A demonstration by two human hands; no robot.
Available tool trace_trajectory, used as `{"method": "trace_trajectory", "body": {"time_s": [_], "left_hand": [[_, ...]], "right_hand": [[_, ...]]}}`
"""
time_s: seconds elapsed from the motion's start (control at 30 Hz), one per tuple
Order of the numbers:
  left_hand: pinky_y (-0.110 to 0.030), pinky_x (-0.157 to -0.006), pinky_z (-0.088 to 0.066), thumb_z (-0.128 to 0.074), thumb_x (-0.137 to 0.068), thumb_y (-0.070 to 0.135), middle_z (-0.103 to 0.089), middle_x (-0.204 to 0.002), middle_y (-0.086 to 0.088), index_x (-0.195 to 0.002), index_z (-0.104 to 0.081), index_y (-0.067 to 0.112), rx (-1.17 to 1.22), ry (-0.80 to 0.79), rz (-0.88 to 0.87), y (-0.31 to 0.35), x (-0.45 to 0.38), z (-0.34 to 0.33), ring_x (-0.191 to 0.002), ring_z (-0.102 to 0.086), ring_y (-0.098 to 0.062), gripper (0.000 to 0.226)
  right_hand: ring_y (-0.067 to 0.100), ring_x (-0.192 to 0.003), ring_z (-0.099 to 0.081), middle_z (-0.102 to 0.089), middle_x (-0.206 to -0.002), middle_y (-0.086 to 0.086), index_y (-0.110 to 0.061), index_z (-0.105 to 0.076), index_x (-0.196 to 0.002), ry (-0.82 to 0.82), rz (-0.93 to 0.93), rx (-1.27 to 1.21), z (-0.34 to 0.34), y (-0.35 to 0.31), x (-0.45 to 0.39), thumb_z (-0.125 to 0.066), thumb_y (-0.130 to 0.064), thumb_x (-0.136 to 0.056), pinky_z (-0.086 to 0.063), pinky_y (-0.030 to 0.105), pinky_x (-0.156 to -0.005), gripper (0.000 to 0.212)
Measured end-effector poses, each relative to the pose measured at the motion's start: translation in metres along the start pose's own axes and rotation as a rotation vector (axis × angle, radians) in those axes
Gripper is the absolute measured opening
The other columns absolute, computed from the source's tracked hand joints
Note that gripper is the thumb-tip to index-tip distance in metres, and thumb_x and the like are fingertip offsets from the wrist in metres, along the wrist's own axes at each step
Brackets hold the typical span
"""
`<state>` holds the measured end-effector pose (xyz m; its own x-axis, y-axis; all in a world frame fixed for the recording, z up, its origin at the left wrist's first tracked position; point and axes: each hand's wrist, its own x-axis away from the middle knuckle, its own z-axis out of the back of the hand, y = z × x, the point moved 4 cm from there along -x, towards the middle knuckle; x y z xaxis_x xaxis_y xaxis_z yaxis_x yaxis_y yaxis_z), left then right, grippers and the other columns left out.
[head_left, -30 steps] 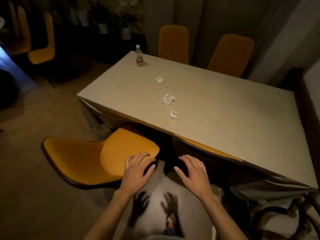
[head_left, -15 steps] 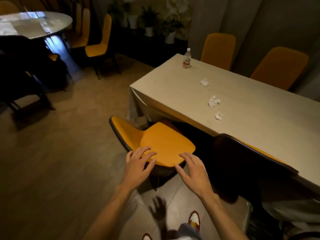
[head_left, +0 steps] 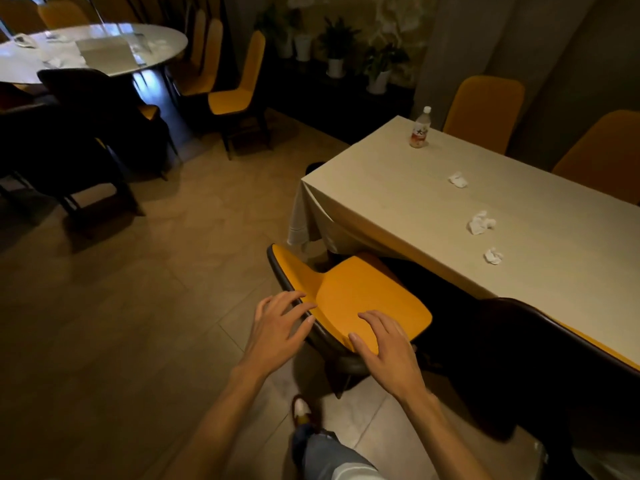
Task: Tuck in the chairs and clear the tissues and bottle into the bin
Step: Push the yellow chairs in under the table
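Observation:
An orange chair (head_left: 360,292) with a dark shell stands pulled out and turned askew at the near left corner of the cloth-covered table (head_left: 398,216). My left hand (head_left: 280,327) hovers with spread fingers at the chair's back edge. My right hand (head_left: 384,344) is spread over the seat's front edge; whether either hand touches the chair is unclear. Three crumpled tissues (head_left: 458,179), (head_left: 479,223), (head_left: 493,255) lie in a row on the table. A small plastic bottle (head_left: 419,129) stands upright near the far corner. No bin is visible.
A second dark-backed chair (head_left: 540,327) sits tucked at the table to the right. Two orange chairs (head_left: 485,109), (head_left: 602,157) stand on the far side. A round table (head_left: 93,53) with more chairs is at the far left, potted plants (head_left: 377,71) behind. Tiled floor lies open to the left.
My view has swung left and I have stepped toward the pulled-out chair. Both hands have moved from beside the tucked chair to over the orange chair's seat and back.

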<state>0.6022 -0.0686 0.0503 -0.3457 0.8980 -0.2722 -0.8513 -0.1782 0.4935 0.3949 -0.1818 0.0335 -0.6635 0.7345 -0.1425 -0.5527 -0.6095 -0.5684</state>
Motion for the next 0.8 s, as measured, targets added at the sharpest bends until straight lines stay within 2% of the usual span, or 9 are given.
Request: {"method": "trace_trajectory", "body": {"time_s": [0.43,0.57,0.7,0.8], "left_hand": [[-0.039,-0.106,-0.029,-0.039,-0.099,0.051,-0.049,-0.131,0.017,-0.118,-0.059,0.041,-0.023,-0.175,-0.1,-0.099,-0.095,-0.004,-0.127,-0.035,0.003,0.029],[-0.037,-0.106,-0.029,-0.038,-0.098,0.052,-0.05,-0.131,0.017,-0.118,-0.059,0.041,-0.019,-0.227,-0.155,-0.123,-0.117,-0.01,-0.127,-0.036,0.002,0.031],[-0.035,-0.109,-0.022,-0.04,-0.098,0.051,-0.05,-0.131,0.017,-0.118,-0.059,0.043,-0.001,-0.292,-0.241,-0.141,-0.137,-0.019,-0.125,-0.032,0.006,0.029],[-0.035,-0.109,-0.022,-0.041,-0.098,0.05,-0.052,-0.129,0.016,-0.118,-0.06,0.042,0.014,-0.345,-0.327,-0.153,-0.148,-0.026,-0.124,-0.037,0.002,0.029]], "right_hand": [[0.003,-0.126,-0.042,-0.052,-0.136,-0.015,-0.036,-0.049,-0.133,0.059,-0.155,-0.074,-0.069,-0.022,-0.101,-0.044,-0.063,-0.095,-0.037,0.031,-0.107,0.047],[0.004,-0.127,-0.042,-0.051,-0.137,-0.015,-0.037,-0.049,-0.134,0.063,-0.22,-0.06,-0.08,-0.027,-0.113,-0.042,-0.066,-0.095,-0.037,0.032,-0.108,0.049],[0.004,-0.129,-0.04,-0.049,-0.138,-0.017,-0.038,-0.048,-0.134,0.076,-0.335,-0.05,-0.088,-0.032,-0.114,-0.038,-0.069,-0.093,-0.035,0.029,-0.109,0.052],[0.004,-0.128,-0.04,-0.049,-0.138,-0.017,-0.038,-0.048,-0.134,0.075,-0.423,-0.044,-0.096,-0.039,-0.11,-0.038,-0.068,-0.094,-0.033,0.027,-0.109,0.052]]}}
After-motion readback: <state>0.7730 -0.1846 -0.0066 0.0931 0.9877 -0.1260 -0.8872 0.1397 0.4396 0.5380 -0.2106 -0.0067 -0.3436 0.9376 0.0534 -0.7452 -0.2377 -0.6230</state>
